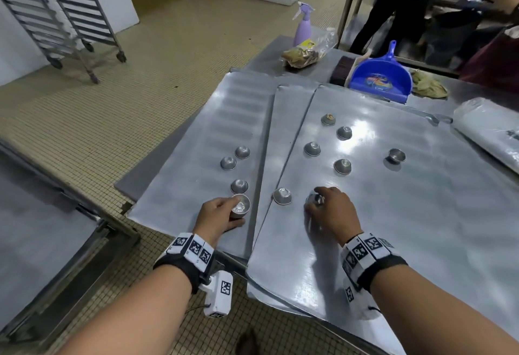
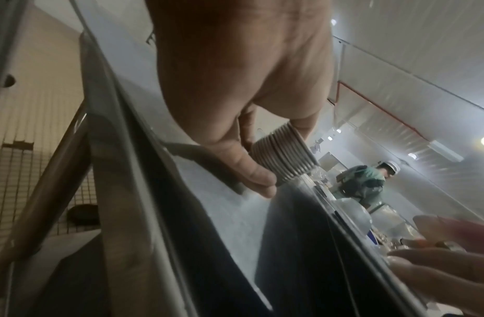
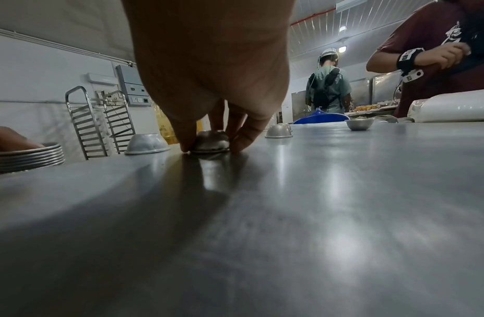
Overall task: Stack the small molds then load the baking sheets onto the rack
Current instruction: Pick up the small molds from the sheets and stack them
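Several small metal molds lie upside down on overlapping baking sheets (image 1: 421,214). My left hand (image 1: 222,214) grips a stack of nested molds (image 1: 240,205) at the near edge of the left sheet (image 1: 196,158); the left wrist view shows the stack's ribbed rims (image 2: 284,158) between thumb and fingers. My right hand (image 1: 328,208) pinches one upturned mold (image 1: 316,199) that rests on the right sheet; the right wrist view shows fingertips (image 3: 246,137) on both sides of that mold (image 3: 210,141). Another mold (image 1: 282,196) lies between the hands.
Two wheeled tray racks (image 1: 64,17) stand on the tiled floor at far left. A blue dustpan (image 1: 384,76), a purple spray bottle (image 1: 303,26), a plastic bag (image 1: 306,52) and a wrapped roll (image 1: 488,135) sit at the table's back and right. Two people stand beyond the table.
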